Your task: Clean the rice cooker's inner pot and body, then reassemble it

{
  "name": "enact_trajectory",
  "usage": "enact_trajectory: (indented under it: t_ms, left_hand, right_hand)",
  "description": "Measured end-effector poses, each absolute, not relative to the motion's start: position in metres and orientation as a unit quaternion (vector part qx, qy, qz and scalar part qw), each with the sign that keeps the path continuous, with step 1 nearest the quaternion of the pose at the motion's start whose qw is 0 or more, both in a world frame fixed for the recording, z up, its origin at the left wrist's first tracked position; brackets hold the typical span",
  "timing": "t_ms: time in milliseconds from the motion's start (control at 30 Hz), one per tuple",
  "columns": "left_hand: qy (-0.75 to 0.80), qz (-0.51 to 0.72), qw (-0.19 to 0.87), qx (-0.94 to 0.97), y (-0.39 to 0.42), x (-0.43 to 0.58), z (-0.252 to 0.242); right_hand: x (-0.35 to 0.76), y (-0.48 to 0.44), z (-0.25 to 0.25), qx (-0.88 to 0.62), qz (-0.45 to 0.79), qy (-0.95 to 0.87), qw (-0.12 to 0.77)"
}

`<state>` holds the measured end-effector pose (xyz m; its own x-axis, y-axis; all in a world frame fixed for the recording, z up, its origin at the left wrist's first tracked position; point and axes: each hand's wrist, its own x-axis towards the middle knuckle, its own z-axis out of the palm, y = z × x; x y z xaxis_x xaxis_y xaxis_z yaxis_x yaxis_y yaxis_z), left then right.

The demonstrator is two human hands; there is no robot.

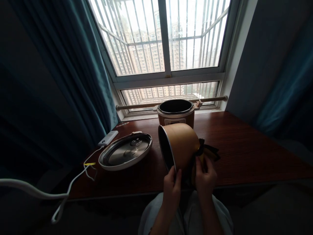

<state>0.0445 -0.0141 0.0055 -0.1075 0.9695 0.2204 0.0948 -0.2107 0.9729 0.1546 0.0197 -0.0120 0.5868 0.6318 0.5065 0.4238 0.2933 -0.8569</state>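
My left hand grips the rim of a golden-brown inner pot, which is tipped on its side with its mouth facing left, above the near edge of the wooden table. My right hand is closed on a dark cloth with yellow in it, pressed against the pot's bottom. Behind the pot stands the cooker body, open and lidless. Its lid lies upside down on the table to the left.
A white power bank rests at the table's left end, with a white cable trailing off the edge. Teal curtains hang on the left, and a barred window is behind the table. My pale-clothed lap is below.
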Motion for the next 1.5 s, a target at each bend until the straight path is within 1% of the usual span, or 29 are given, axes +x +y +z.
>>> enact_trajectory:
  t_ms: [200, 367, 467, 633, 767, 833, 900, 967, 1033, 1100, 1167, 1233, 1400, 1467, 1500]
  left_hand:
    - [0.480, 0.560, 0.385, 0.555, -0.014, 0.046, 0.010]
    - [0.474, 0.561, 0.409, 0.541, -0.012, 0.044, 0.017]
    - [0.473, 0.555, 0.417, 0.543, -0.012, 0.045, 0.019]
    - [0.474, 0.559, 0.428, 0.529, -0.015, 0.070, 0.013]
    - [0.485, 0.528, 0.461, 0.523, -0.016, 0.105, 0.007]
    - [0.471, 0.501, 0.462, 0.561, -0.018, 0.111, 0.012]
    - [0.447, 0.489, 0.420, 0.621, -0.024, 0.102, 0.021]
    - [0.421, 0.499, 0.337, 0.679, -0.036, 0.080, 0.029]
    - [0.404, 0.559, 0.229, 0.687, -0.048, 0.051, 0.033]
    - [0.466, 0.625, 0.118, 0.615, -0.054, 0.023, 0.029]
    - [0.551, 0.618, 0.044, 0.559, -0.050, 0.000, 0.021]
    - [0.614, 0.556, 0.022, 0.561, -0.039, -0.016, 0.011]
    - [0.657, 0.350, 0.043, 0.666, -0.024, -0.021, -0.005]
    - [0.661, 0.302, 0.025, 0.686, -0.029, -0.011, -0.008]
    - [0.654, 0.297, 0.010, 0.696, -0.033, -0.004, -0.010]
  right_hand:
    - [0.138, 0.009, -0.013, -0.499, 0.010, -0.595, 0.630]
    - [0.147, 0.012, -0.016, -0.470, 0.006, -0.630, 0.618]
    - [0.153, 0.019, -0.016, -0.515, 0.017, -0.568, 0.641]
    - [0.165, 0.017, -0.008, -0.611, 0.060, -0.391, 0.686]
    - [0.174, 0.004, 0.001, -0.622, -0.034, -0.315, 0.716]
    - [0.178, 0.003, 0.002, -0.622, -0.037, -0.330, 0.709]
    - [0.183, 0.007, -0.001, -0.619, -0.009, -0.363, 0.697]
    - [0.187, 0.014, -0.005, -0.608, 0.014, -0.387, 0.693]
    - [0.191, 0.023, -0.007, -0.594, 0.027, -0.398, 0.699]
    - [0.192, 0.033, -0.006, -0.585, 0.030, -0.395, 0.708]
    - [0.192, 0.043, -0.001, -0.579, 0.029, -0.394, 0.713]
    - [0.191, 0.054, 0.003, -0.569, 0.048, -0.400, 0.717]
    - [0.198, 0.085, 0.004, -0.551, 0.125, -0.415, 0.713]
    - [0.203, 0.100, 0.000, -0.531, 0.156, -0.415, 0.722]
    - [0.205, 0.107, -0.002, -0.519, 0.176, -0.406, 0.732]
